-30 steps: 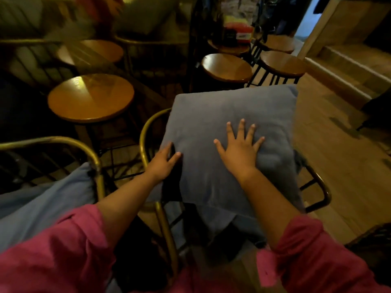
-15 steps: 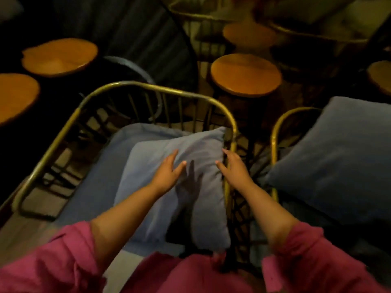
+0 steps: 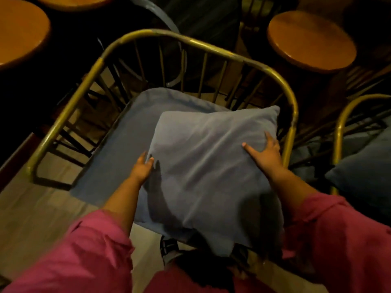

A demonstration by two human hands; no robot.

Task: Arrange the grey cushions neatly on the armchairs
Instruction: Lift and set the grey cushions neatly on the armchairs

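My left grip [image 3: 142, 168] presses its fingers against the left edge of the grey cushion [image 3: 211, 166], and my right grip [image 3: 264, 154] lies spread on the cushion's right side, thumb pointing inward across the fabric. Neither grip is clamped shut; both are apart and flat against the cushion, which sits between them. The cushion rests on the blue-grey seat pad [image 3: 124, 140] of the armchair [image 3: 190, 42], tilted so that its far right corner reaches beyond my right grip, close to the brass rail. The seat pad extends out past my left grip, to the left and away from me. Beyond my right grip, a second armchair's rail [image 3: 340, 123] curves beside a darker cushion [image 3: 364, 172]. Round wooden stools [image 3: 311, 41] stand farther off.
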